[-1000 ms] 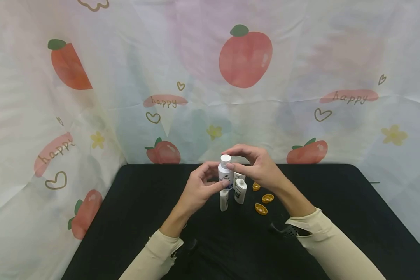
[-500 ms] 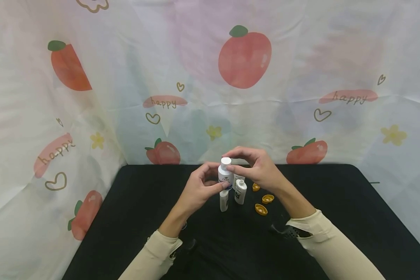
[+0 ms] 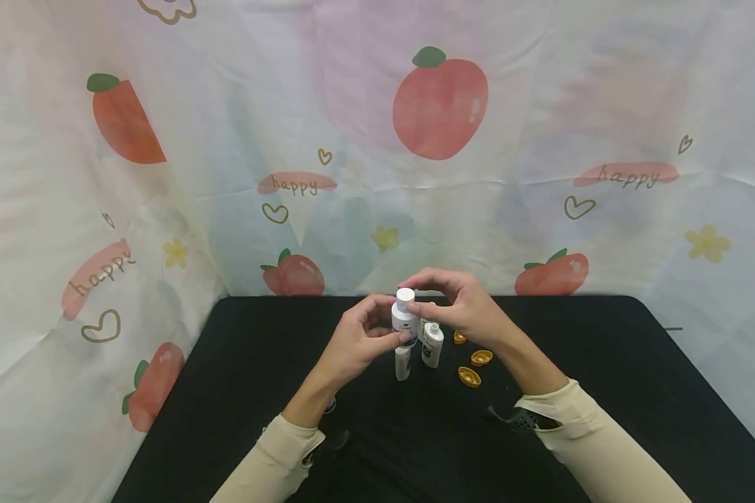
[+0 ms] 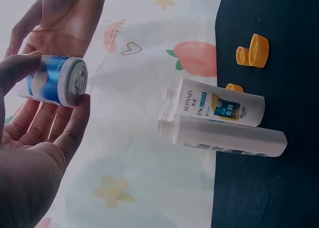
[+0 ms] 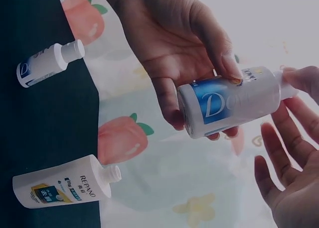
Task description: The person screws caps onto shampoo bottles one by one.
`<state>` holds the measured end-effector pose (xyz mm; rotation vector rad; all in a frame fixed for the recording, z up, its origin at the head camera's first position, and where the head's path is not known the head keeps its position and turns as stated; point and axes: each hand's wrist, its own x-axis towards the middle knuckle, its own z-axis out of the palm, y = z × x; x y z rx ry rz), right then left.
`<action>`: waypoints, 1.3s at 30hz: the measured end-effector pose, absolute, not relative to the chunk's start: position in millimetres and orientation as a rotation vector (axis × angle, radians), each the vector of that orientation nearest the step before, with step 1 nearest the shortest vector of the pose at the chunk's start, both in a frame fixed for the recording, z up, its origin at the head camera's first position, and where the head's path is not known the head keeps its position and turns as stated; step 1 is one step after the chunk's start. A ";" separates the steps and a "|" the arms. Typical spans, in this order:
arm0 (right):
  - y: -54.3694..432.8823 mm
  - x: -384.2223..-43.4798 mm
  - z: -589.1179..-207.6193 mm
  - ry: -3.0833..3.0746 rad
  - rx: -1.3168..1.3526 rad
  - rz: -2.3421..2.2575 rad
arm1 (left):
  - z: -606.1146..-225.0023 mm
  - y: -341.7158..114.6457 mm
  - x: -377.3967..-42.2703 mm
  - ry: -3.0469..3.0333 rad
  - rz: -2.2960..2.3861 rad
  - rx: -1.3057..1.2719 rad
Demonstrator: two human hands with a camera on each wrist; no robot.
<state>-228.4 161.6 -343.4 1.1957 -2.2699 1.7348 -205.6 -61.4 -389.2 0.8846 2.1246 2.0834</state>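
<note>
Up over the table my left hand [image 3: 354,342] grips a white and blue Dove bottle [image 3: 404,324] by its body, thumb in front and fingers behind. My right hand [image 3: 456,302] pinches the white cap [image 3: 405,296] at the top between thumb and fingers. In the right wrist view the bottle [image 5: 234,101] lies across my left hand's fingers, its base toward the dark table. Below it stand several white bottles without visible caps, among them a REPAND shampoo bottle [image 4: 219,106] and a plainer-sided bottle [image 4: 227,137] beside it.
Several gold ingot-shaped pieces [image 3: 469,377] lie right of the standing bottles. Another Dove bottle [image 5: 45,63], capped, stands near my left forearm, mostly hidden in the head view. A printed cloth [image 3: 327,230] hangs behind the black table [image 3: 604,419].
Both hands and the Dove bottle have sunk slightly, with the right hand's fingers still on the cap. The standing bottles and gold pieces stay put.
</note>
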 end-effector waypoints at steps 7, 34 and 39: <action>160.0 -226.6 -344.7 -2.325 1.178 1.674 | -391.6 -64.4 -205.5 2.133 2.061 0.859; 138.5 -222.8 -358.5 -2.370 1.199 1.705 | -410.6 -92.5 -198.0 2.234 1.935 0.810; 134.3 -222.8 -361.0 -2.385 1.201 1.666 | -408.8 -99.3 -198.7 2.323 1.893 0.838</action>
